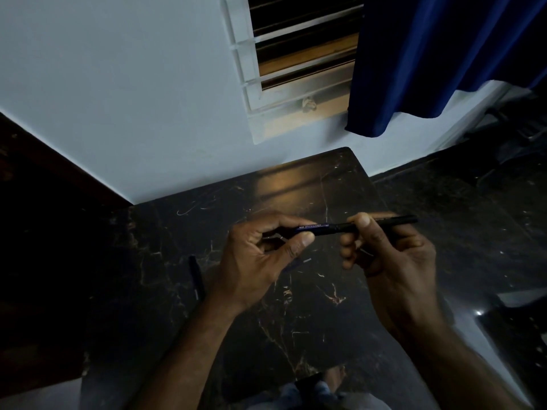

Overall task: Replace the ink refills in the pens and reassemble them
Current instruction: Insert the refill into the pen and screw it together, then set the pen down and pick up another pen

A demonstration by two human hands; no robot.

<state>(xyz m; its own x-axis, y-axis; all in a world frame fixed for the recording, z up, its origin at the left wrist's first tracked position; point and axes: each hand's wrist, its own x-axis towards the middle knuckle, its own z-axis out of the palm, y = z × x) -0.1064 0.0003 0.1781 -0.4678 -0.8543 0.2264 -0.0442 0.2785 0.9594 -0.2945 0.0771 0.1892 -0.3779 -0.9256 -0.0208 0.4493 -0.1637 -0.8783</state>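
A dark blue pen (334,227) with white lettering is held level above the black marble table (296,306). My left hand (257,258) pinches its left end between thumb and fingers. My right hand (390,255) grips its right part, whose black end (402,220) sticks out past my thumb. A second dark pen (196,278) lies on the table to the left of my left wrist. The light is dim, so any joint in the held pen is hard to make out.
The table's far edge (296,164) meets a pale wall with a barred window (299,60). A blue curtain (429,60) hangs at the upper right. Dark floor lies to the right, and a dark wooden surface stands at the left.
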